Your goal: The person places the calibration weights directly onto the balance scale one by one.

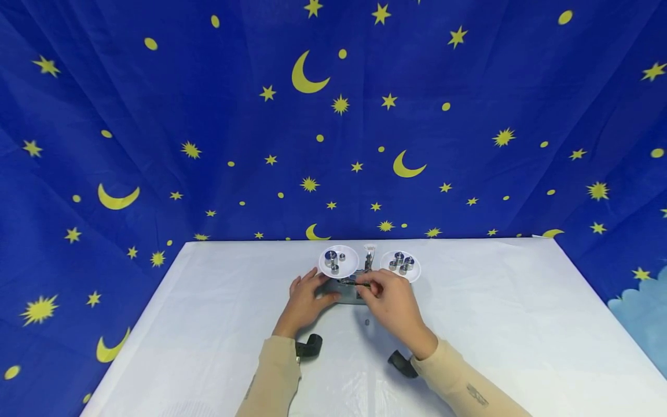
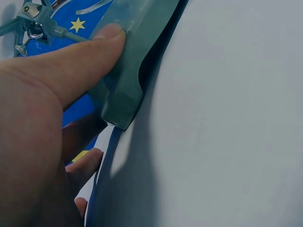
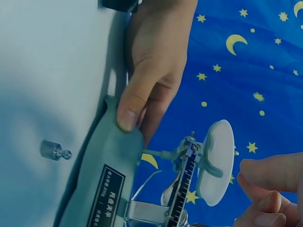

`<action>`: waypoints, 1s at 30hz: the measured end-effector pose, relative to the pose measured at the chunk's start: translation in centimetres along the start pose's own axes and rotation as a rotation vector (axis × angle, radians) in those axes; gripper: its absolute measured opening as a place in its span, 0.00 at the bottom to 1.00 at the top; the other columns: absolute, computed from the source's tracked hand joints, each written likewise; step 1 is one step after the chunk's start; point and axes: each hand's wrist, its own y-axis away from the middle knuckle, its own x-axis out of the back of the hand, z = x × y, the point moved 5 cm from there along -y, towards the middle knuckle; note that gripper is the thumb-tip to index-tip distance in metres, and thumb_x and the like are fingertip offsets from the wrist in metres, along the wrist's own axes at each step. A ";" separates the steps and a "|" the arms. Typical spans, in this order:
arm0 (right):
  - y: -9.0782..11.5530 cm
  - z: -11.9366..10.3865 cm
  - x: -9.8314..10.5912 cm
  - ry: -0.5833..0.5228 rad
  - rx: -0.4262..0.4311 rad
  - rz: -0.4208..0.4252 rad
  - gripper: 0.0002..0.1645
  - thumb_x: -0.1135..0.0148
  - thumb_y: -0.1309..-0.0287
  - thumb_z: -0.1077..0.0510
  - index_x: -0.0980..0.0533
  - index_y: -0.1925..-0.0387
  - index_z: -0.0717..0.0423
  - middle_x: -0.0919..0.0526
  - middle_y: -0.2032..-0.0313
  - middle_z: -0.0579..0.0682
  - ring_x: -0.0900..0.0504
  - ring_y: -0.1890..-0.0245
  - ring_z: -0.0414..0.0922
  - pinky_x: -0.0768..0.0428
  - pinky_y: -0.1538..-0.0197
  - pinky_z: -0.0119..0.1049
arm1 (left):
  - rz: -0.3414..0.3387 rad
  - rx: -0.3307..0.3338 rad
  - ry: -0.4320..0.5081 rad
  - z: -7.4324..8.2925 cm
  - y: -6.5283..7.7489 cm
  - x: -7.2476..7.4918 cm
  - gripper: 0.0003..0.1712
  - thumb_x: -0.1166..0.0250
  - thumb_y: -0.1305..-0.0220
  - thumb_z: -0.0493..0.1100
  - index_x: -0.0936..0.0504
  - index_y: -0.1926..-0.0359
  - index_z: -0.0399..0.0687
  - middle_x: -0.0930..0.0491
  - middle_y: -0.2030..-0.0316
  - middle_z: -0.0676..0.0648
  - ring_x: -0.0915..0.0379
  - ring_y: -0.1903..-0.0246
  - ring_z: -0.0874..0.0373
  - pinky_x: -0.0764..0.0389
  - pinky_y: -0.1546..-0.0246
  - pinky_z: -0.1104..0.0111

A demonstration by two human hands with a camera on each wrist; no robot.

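A grey-green balance scale (image 1: 346, 296) stands on the table. My left hand (image 1: 304, 304) grips the left end of its base, thumb (image 2: 111, 45) on the front face and fingers behind. Three metal weights sit on the scale's left pan (image 1: 350, 255). Several more weights stand on its right pan (image 1: 416, 269). My right hand (image 1: 393, 298) is in front of the scale's middle, fingertips close together. In the right wrist view its curled fingers (image 3: 270, 172) appear beside the pan; whether something small is between them cannot be seen. A small knobbed weight (image 3: 50, 150) lies before the base.
A white covering lies over the table (image 1: 208, 324). Behind it hangs a blue curtain (image 1: 250, 127) with yellow moons and stars. Black wrist devices (image 1: 310, 346) project inward from both forearms. The graduated beam (image 3: 184, 184) runs under the pans.
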 end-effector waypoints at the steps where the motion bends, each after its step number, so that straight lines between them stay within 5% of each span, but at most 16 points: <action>1: 0.1 0.0 0.0 -0.006 -0.004 -0.003 0.06 0.24 0.50 0.65 0.14 0.70 0.54 0.34 0.83 0.37 0.36 0.81 0.34 0.35 0.74 0.31 | 0.000 0.001 0.002 0.0 0.0 0.0 0.32 0.28 0.39 0.51 0.21 0.37 0.41 0.24 0.36 0.42 0.41 0.29 0.39 0.55 0.29 0.37; 30: 3.3 2.9 -0.9 -0.117 -0.173 -0.128 0.06 0.26 0.47 0.65 0.14 0.68 0.52 0.33 0.83 0.38 0.34 0.81 0.35 0.33 0.74 0.30 | -0.012 0.011 -0.016 -0.1 0.0 -0.1 0.33 0.29 0.39 0.51 0.22 0.36 0.42 0.24 0.35 0.42 0.42 0.29 0.39 0.55 0.29 0.38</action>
